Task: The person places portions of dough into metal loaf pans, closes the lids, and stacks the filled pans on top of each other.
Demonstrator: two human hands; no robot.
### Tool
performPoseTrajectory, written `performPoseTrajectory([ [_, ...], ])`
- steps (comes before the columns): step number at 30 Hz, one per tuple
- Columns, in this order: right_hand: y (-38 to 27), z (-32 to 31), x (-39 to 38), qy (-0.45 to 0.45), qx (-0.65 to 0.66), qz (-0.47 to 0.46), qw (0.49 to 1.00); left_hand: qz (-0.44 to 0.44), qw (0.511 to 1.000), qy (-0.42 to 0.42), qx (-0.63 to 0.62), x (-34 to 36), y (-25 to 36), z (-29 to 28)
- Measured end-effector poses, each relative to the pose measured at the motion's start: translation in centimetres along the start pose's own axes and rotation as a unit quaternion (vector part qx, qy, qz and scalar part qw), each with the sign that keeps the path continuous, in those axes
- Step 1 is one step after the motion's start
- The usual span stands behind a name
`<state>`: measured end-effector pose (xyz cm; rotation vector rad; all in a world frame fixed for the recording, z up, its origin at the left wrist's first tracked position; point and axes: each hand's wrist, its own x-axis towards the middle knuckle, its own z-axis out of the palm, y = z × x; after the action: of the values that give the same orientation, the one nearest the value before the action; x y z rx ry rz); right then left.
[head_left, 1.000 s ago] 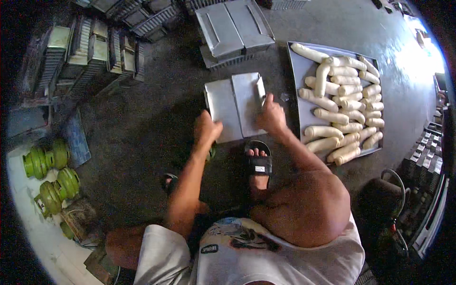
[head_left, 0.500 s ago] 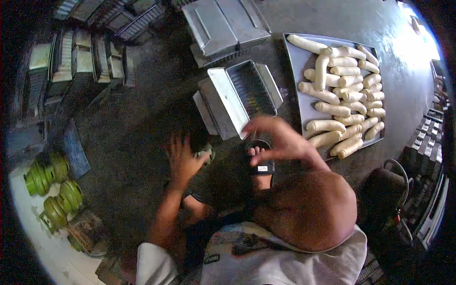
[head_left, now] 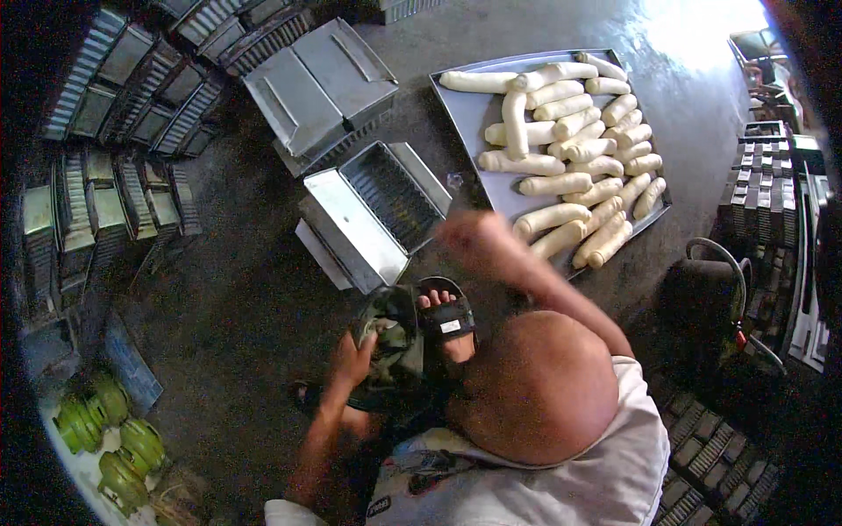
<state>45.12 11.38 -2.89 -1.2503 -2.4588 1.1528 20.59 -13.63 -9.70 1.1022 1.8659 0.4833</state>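
My left hand is closed on a camouflage-patterned cloth in front of my body, its thumb lying over the fabric. My right hand is smeared by motion, so its fingers do not show clearly. It hovers between an open metal loaf tin and a large metal tray. Ridged dark walls line the inside of the tin, and pale flaps stand out along its sides. Many long, pale dough rolls lie on the tray, some stacked across others.
Closed metal tins stand just beyond the open one. More ridged tins are piled at the left. Green gas cylinders sit at the lower left. At the right are a dark container with a hose and stacked tins.
My left hand has come down and closed on the camouflage cloth, which shows more now. My right hand has swung away from the tin's near edge toward the tray. The whole view has shifted.
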Motion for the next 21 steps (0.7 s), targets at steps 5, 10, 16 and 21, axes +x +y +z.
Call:
performPoseTrajectory([
  [5,12.1,-5.1,3.6,0.127,-0.422,0.001,0.897,0.056,0.945,-0.059,0.317,-1.0,4.3,-2.7],
  [10,16.9,-7.0,6.9,0.103,-0.324,-0.002,0.94,0.028,0.974,-0.045,0.219,0.0,9.1,-5.2],
  [16,15.8,-16.3,12.5,0.101,-0.154,-0.011,0.983,0.07,0.992,-0.102,-0.037,1.4,14.2,-7.7],
  [21,-0.2,-21.8,10.8,0.094,-0.191,-0.046,0.976,0.143,0.957,-0.083,-0.237,5.7,17.7,-6.6],
])
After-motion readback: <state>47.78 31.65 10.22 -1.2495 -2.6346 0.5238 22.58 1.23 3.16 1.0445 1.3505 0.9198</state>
